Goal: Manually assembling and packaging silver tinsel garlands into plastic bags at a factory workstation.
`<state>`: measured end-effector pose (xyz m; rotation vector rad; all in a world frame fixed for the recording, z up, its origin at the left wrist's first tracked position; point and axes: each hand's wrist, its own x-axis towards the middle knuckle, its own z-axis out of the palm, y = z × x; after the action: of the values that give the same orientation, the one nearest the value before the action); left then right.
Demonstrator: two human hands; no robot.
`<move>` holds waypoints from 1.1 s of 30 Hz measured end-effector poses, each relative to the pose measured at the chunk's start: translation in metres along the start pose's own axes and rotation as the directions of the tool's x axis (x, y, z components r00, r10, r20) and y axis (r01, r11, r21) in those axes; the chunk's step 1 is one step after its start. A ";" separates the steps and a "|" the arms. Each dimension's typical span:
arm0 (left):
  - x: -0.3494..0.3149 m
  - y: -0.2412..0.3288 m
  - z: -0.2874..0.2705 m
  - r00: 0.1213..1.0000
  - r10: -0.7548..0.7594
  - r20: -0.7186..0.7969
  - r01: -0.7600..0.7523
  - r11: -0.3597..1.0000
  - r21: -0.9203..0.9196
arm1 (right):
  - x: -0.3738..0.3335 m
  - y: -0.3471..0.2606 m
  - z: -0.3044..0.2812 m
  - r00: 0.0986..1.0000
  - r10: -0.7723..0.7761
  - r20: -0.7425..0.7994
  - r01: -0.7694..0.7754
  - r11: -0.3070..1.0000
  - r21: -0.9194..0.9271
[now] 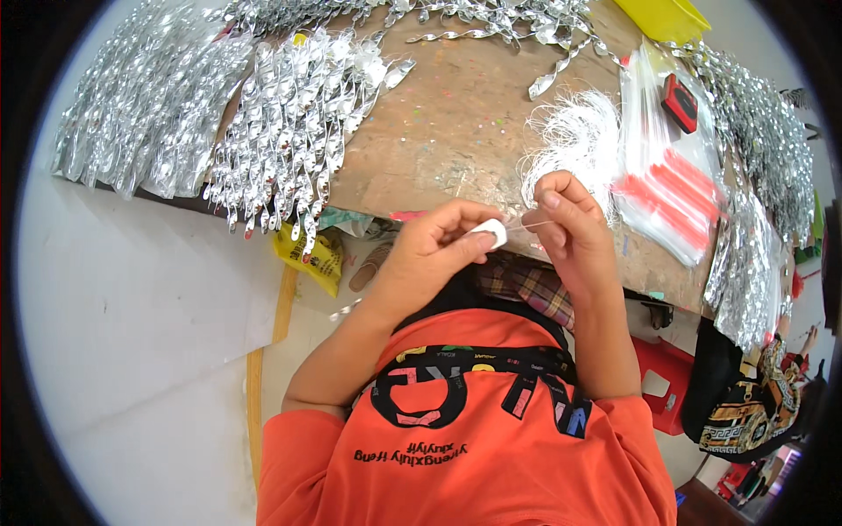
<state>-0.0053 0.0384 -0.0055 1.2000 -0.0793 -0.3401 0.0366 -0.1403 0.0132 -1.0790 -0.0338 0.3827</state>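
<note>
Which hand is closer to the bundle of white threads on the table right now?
Right. The right hand is just below the bundle of white threads, pinching a thin strand. The left hand is farther to the left, holding a small white piece.

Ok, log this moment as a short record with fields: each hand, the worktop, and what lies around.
left hand: pinches a small white piece between thumb and fingers
right hand: fingertips pinch a thin white thread that runs to the white piece
worktop: worn brown board, paint-flecked
left of the hands: silver spiral ornaments in heaps
right of the hands: bundle of white threads, clear bags with red strips
</note>
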 end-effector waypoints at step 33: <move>-0.001 -0.008 -0.007 0.997 -0.054 -0.058 0.055 0.998 0.026 | 0.007 0.017 -0.009 0.929 0.311 0.199 -0.320 0.947 0.014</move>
<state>-0.0063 0.0423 -0.0155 1.2401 -0.0013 -0.3530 0.0404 -0.1384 -0.0064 -0.9990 -0.0249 0.7769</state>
